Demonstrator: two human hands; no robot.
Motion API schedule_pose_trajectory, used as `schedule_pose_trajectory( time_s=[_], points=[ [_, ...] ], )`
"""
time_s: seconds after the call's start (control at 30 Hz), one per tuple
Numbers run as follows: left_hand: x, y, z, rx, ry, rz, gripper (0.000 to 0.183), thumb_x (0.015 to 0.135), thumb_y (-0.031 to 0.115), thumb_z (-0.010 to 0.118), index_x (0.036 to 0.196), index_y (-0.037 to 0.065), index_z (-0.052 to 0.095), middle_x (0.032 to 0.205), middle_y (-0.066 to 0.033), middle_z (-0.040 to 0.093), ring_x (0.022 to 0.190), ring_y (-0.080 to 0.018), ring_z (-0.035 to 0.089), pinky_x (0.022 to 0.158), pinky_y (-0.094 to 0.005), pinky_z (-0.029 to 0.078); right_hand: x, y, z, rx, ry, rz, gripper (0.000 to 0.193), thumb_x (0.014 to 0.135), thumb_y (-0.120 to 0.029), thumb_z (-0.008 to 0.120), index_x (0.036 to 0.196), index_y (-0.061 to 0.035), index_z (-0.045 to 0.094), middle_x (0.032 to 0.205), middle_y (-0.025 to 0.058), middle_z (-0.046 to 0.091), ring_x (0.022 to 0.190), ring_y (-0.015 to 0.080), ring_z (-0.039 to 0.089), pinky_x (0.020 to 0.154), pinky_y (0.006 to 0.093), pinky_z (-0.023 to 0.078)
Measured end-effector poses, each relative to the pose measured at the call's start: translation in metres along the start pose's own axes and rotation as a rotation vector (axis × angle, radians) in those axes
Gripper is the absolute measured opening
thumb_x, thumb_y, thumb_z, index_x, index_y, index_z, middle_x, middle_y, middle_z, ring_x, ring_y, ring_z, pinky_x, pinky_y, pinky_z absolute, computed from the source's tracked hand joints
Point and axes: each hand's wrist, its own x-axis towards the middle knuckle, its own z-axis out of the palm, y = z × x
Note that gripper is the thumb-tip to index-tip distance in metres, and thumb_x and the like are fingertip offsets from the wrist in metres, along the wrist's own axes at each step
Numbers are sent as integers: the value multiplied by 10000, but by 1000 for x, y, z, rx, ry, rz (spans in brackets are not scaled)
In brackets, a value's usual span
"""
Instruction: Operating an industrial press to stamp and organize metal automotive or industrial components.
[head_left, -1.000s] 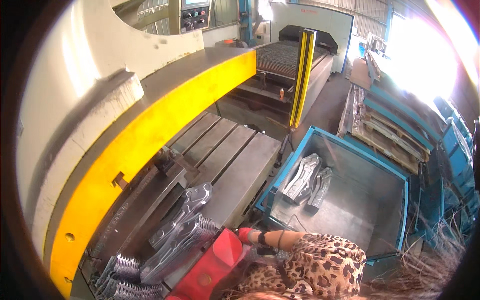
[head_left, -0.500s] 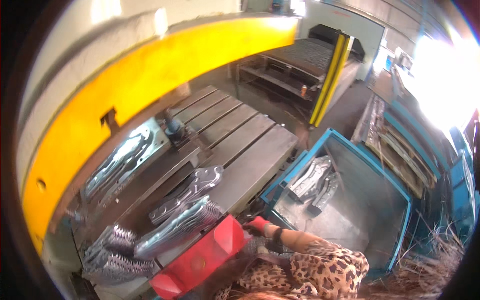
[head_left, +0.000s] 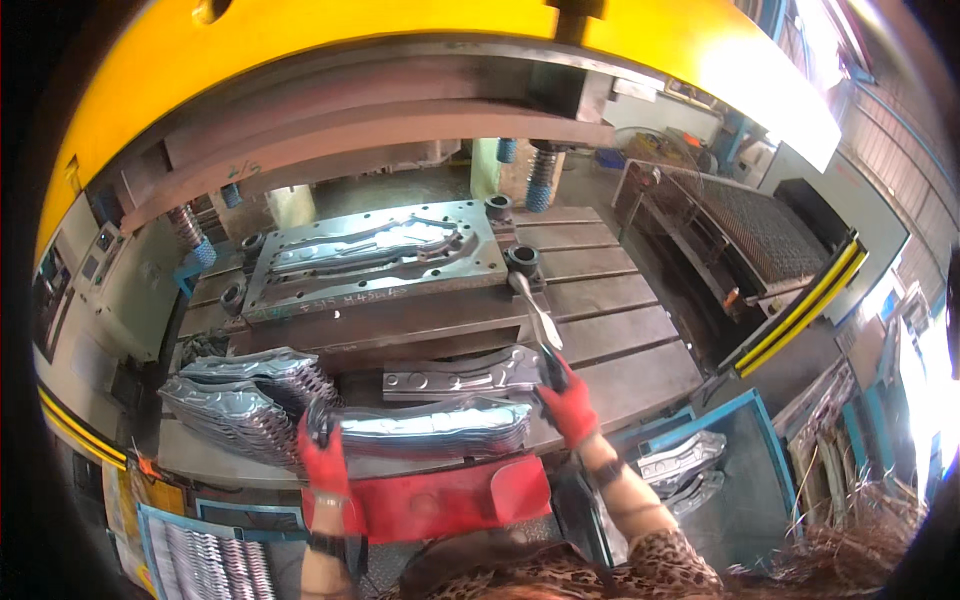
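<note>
Stacked stamped metal panels (head_left: 435, 430) lie along the near edge of the press bed. My left hand (head_left: 325, 460), in a red glove with dark fingers, is at the left end of this stack; blur hides how its fingers sit. My right hand (head_left: 572, 408), gloved alike, is closed on a slim pale tool (head_left: 540, 318) that points away toward the die. A single stamped panel (head_left: 460, 375) rests behind the stack, left of my right hand. The lower die (head_left: 380, 250) holds a shiny shaped panel or cavity; which, I cannot tell.
Another stack of panels (head_left: 245, 400) stands at the left. A red curved guard (head_left: 430, 500) runs along the front edge. The yellow press beam (head_left: 400, 20) spans overhead. Blue-framed bins (head_left: 755, 400) with panels stand right and lower left. Guide bushings (head_left: 522, 258) rise beside the die.
The view has swung from the right toward the press die. My right hand has moved from beside the red guard up over the bed, and my left hand has come into view.
</note>
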Motion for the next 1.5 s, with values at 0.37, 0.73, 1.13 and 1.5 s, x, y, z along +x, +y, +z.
schedule_pose_trajectory(
  time_s=[0.37,0.73,1.13,1.5],
  points=[
    [75,19,68,-412,-256,-76,441,805,-13,612,1228,-17,486,1132,-98,600,1017,-155,573,894,-271,453,229,-53,155,-612,-189,-163,562,749,-220,547,1286,-85,450,988,265,603,967,415,559,843,427,448],
    [133,-6,112,-759,-247,-325,288,865,64,562,1147,13,577,1020,-65,636,884,-148,603,782,-268,497,194,17,165,-771,-31,-306,636,743,-227,574,1349,-186,383,898,216,621,839,391,592,740,466,467],
    [191,-28,134,-1450,-549,-674,351,894,386,530,1069,84,568,991,-108,637,891,-253,625,758,-418,528,11,-55,32,-614,-207,-237,554,770,-94,604,1305,-80,458,756,94,612,665,137,572,649,316,480],
    [2,14,62,-709,-620,-987,427,905,440,478,941,28,586,826,-142,640,731,-273,634,588,-405,533,-55,-72,-79,-393,-544,137,572,708,-76,586,1269,-32,485,802,48,608,671,107,478,633,279,447]
  ],
)
